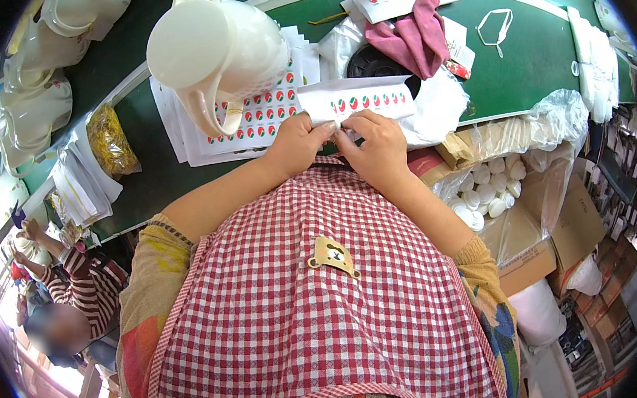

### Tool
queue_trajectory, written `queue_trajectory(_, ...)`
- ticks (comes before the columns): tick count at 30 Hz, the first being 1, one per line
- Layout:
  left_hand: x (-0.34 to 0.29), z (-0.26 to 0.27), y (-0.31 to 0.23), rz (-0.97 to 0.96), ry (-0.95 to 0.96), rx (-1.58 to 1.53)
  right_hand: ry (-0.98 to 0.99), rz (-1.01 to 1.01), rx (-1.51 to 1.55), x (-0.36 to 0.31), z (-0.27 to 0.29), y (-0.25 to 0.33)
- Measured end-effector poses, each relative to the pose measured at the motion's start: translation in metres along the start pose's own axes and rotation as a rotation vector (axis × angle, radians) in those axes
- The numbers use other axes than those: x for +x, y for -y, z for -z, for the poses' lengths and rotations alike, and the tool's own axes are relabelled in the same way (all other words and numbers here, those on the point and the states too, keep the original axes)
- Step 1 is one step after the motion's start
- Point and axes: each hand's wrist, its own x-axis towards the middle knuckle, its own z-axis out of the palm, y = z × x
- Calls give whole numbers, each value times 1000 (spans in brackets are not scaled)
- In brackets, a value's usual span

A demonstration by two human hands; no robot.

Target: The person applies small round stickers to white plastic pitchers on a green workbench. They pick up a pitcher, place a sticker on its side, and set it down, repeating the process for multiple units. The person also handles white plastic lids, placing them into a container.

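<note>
Both hands are at a curled sheet of red-and-green stickers [319, 100] in front of my apron. My left hand [299, 146] pinches its near edge between thumb and fingers. Close beside it, my right hand [377, 149] has its fingers bent over the same edge, the fingertips almost meeting my left thumb. Whether a peeled sticker is between the fingertips is too small to tell. A cream-white plastic pitcher [253, 42] with a lid and handle stands just left of the hands, on a stack of similar sticker sheets [265, 111].
Behind the hands lie a pink cloth [412, 37] and a black round item [372, 63] on the green table [526, 73]. At right, an open carton holds several white round caps [486, 187]. More pitchers [86, 0] line the left. A person in stripes [91, 285] sits lower left.
</note>
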Motion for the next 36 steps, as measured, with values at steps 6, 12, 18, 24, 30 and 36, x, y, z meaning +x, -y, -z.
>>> queue_trajectory(6,-4,3,-13,-181,-5,364,24,-147,112,1,5,5)
queue_trajectory(12,-3,2,-16,-371,-48,489,133,-326,161,-3,6,-5)
queue_trajectory(18,3,4,-10,168,-15,35,178,-641,565,-8,2,-26)
queue_trajectory(24,-14,50,6,186,89,267,64,-708,876,-1,17,-30)
queue_trajectory(30,-92,142,2,-79,-423,561,38,-656,688,2,26,-32)
queue_trajectory(36,-70,105,-58,-206,-177,258,47,-550,755,7,22,-10)
